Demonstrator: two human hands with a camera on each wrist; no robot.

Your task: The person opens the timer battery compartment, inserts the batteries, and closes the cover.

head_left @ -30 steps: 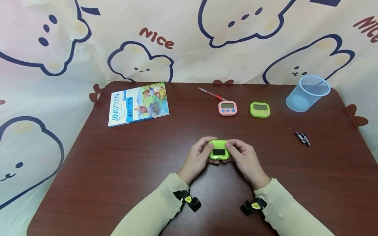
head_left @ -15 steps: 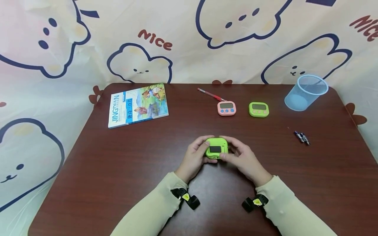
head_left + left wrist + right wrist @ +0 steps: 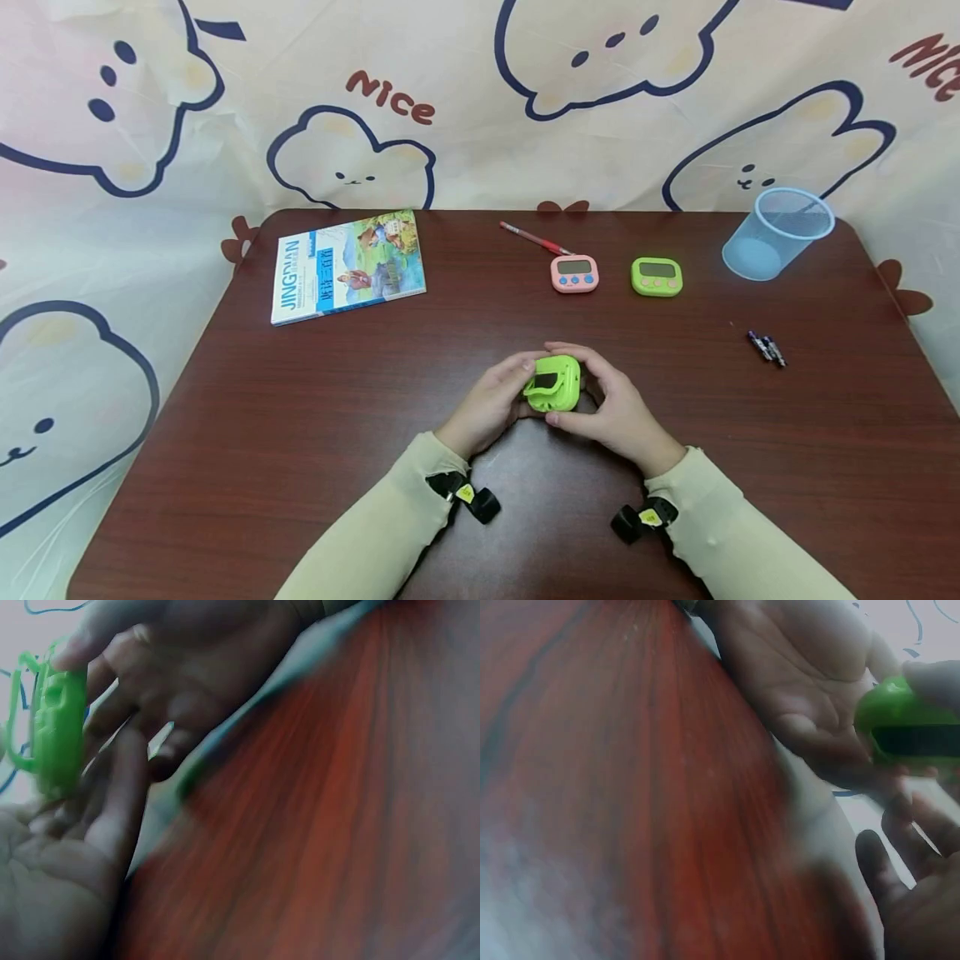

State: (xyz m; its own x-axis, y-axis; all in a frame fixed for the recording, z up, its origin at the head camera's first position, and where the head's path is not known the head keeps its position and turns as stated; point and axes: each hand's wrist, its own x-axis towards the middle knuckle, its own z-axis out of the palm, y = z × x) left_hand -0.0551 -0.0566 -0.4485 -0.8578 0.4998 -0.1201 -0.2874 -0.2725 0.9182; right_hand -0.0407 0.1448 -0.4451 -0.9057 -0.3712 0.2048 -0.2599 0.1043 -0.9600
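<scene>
A light green digital timer (image 3: 567, 390) is held back up above the table in the head view, showing a black panel. Its green wire-like stand (image 3: 13, 720) juts out from the body in the left wrist view. My left hand (image 3: 489, 405) grips the timer's left side, thumb on the back. My right hand (image 3: 617, 410) holds the opposite side, thumb at the near edge and fingers around the far edge. In the right wrist view the green timer (image 3: 891, 712) is partly cut off by the frame.
Behind the hands lie a pink timer (image 3: 574, 274), another green timer (image 3: 656, 277) and a red pen (image 3: 534, 237). A book (image 3: 348, 267) lies back left. At the right are a tilted-looking blue cup (image 3: 776, 236) and small dark batteries (image 3: 767, 348).
The right thumb has slid from the timer's back to its near edge. The timer has turned slightly in the hands, and its stand now sticks out from the back.
</scene>
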